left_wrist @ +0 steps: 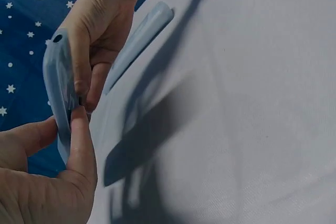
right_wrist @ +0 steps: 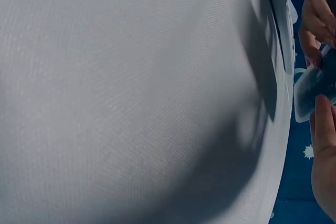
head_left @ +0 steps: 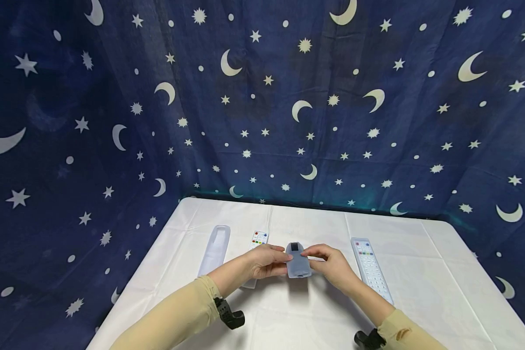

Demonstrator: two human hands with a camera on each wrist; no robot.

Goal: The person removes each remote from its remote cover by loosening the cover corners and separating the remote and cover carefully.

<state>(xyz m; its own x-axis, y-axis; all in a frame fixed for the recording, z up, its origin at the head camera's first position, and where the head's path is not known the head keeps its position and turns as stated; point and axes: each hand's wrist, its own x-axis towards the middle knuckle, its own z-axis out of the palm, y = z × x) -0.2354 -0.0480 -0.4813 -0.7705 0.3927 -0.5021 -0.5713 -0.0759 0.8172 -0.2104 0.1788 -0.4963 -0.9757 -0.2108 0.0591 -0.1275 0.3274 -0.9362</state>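
Note:
A bluish translucent silicone remote cover (head_left: 298, 267) is held above the table, with a small black rectangle near its far end. Whether a remote sits inside, I cannot tell. My left hand (head_left: 268, 260) pinches its left side between thumb and fingers. On the other side, thumb and fingers of my right hand (head_left: 332, 265) grip the edge. The left wrist view shows the cover (left_wrist: 56, 77) nearly edge-on, a round hole at one end. Partly hidden behind my left hand lies a white remote (head_left: 259, 238) with coloured buttons.
A long translucent cover (head_left: 216, 250) lies at the left of the white-clothed table (head_left: 428, 272). To the right rests a white remote (head_left: 372, 267) in a bluish cover. A dark blue curtain (head_left: 271, 107) with moons and stars hangs behind.

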